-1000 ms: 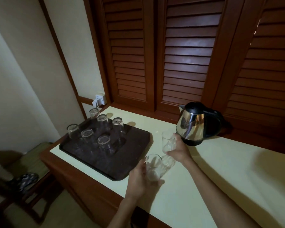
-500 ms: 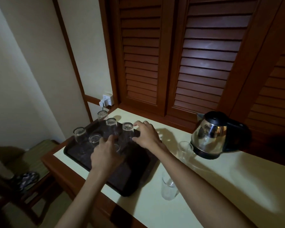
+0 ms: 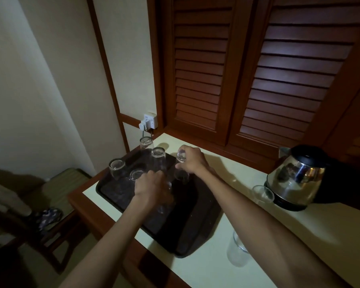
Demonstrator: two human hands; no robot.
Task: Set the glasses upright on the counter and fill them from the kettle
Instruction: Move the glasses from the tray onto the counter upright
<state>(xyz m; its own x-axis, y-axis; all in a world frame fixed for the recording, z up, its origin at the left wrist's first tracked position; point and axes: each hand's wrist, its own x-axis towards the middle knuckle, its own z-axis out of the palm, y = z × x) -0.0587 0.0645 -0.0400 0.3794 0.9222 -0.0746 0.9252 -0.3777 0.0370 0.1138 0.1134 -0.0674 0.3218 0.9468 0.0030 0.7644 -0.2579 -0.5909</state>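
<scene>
Worktop (image 3: 312, 231): smooth pale cream slab with a reddish wooden edge, running from 9 o'clock to 4 o'clock.
Tray (image 3: 197, 223): dark, matte, rectangular with rounded corners and a low raised rim; lies at the 9 o'clock end of the worktop.
Inverted glasses: clear, smooth tumblers standing mouth-down on the tray; one at the tray's 12 o'clock corner (image 3: 146, 143), one just in front of it (image 3: 158, 156), one at the 9 o'clock edge (image 3: 117, 168), a lower one beside it (image 3: 136, 174).
Right hand (image 3: 192, 160): fingers curled around the side of an inverted glass (image 3: 181, 167) at the tray's 1 o'clock edge; thick round base shows above the knuckles.
Left hand (image 3: 152, 187): closed over another glass (image 3: 163, 202) near the tray's middle; only the clear lower wall shows under the palm, and I cannot tell if it is lifted off the tray.
Upright glasses: one (image 3: 262, 193) just beside the kettle at its 9 o'clock, round rim open upward; one (image 3: 237, 253) at 5 o'clock of the tray, partly hidden by the right forearm.
Kettle (image 3: 297, 177): rounded, shiny steel body with a black lid and black base, at 3 o'clock on the worktop.
Shutters (image 3: 204, 65): dark reddish wood with horizontal slats, behind the worktop.
Wall socket (image 3: 149, 121): white, boxy, with a plug in it, at 12 o'clock of the tray.
</scene>
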